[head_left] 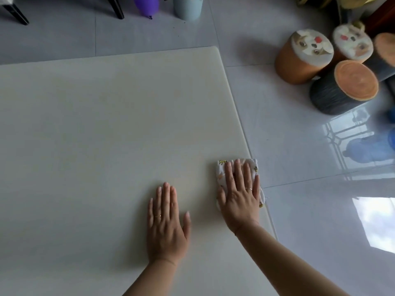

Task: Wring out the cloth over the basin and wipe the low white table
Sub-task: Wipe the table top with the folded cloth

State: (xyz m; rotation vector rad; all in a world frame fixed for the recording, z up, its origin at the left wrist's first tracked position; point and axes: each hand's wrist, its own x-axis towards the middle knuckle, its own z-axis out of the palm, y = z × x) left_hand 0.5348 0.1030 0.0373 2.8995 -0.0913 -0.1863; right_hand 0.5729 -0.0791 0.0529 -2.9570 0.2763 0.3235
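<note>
Right hand (239, 193) lies flat, fingers spread, pressing the folded patterned cloth (222, 169) at the white table's (106, 124) right edge, apparently to wipe. Left hand (166, 223) rests empty, palm down, likely bracing.

I read this as a home living area: glossy pale floor tiles (299, 146) mirror a window, plush round stools (303, 58) with animal faces and log prints cluster at right, and dark chair legs (118, 7) stand beyond a low white table (96, 124).
</note>
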